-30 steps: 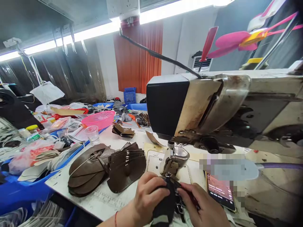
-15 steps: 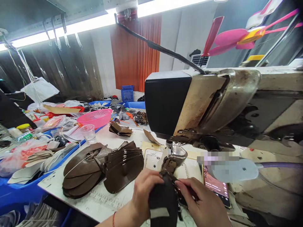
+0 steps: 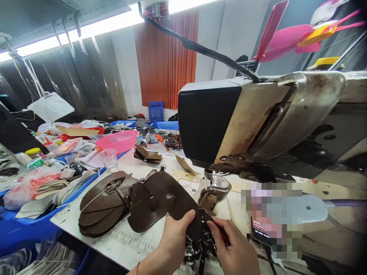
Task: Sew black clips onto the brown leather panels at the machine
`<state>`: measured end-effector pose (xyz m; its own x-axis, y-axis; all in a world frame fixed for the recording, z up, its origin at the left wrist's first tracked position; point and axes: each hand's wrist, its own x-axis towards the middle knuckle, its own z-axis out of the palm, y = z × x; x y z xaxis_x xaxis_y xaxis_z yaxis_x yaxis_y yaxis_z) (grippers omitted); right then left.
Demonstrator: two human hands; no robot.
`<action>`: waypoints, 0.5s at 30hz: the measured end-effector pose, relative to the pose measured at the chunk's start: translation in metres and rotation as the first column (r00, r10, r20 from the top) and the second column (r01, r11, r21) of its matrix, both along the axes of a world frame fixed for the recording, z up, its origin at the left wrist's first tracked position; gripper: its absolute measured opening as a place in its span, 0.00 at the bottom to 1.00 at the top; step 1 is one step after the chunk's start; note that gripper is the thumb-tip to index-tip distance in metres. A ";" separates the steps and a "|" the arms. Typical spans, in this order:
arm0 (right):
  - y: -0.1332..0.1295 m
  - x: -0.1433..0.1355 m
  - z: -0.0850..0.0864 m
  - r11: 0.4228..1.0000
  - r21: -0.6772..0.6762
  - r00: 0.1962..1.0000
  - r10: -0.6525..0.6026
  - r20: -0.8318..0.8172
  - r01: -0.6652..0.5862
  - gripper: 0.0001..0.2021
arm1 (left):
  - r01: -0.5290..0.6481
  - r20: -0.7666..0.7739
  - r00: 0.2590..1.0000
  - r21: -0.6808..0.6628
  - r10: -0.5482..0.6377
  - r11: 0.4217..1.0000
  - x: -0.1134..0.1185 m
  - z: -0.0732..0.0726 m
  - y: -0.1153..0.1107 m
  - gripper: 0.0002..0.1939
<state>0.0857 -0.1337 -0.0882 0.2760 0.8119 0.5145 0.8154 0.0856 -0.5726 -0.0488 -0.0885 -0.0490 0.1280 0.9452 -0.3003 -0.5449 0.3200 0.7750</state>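
Observation:
A dark brown curved leather piece is in my left hand, its thumb on top and its far end reaching over a stack of brown pieces. Close by on the right, my right hand pinches a dark strip at the edge of the work. Black straps with metal buckles hang between my hands. Just beyond them is the metal foot area of a sewing machine, with a brown scrap beside it.
Rounded brown pieces lie left of the stack. Farther back are a small brown pile, a clear cup and a pink basket. The machine head overhangs the right side. A phone lies beneath it.
My left hand has turned, thumb upward, and the brown piece has swung left over the stack, showing its smooth face. Buckled straps now show below. The view has shifted slightly.

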 end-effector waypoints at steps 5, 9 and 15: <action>0.005 0.004 -0.002 0.997 0.065 0.995 0.037 0.089 -0.043 0.14 | 0.030 0.031 0.999 0.004 -0.030 1.000 -0.001 -0.003 -0.002 0.28; 0.005 0.006 -0.003 0.998 0.058 0.995 -0.026 -0.100 0.032 0.17 | 0.012 0.042 0.999 -0.018 -0.012 1.000 -0.008 0.002 0.014 0.24; 0.006 0.018 -0.012 0.995 0.103 0.996 0.025 -0.085 -0.016 0.15 | 0.016 0.002 1.000 0.039 -0.016 0.999 -0.012 0.020 0.056 0.21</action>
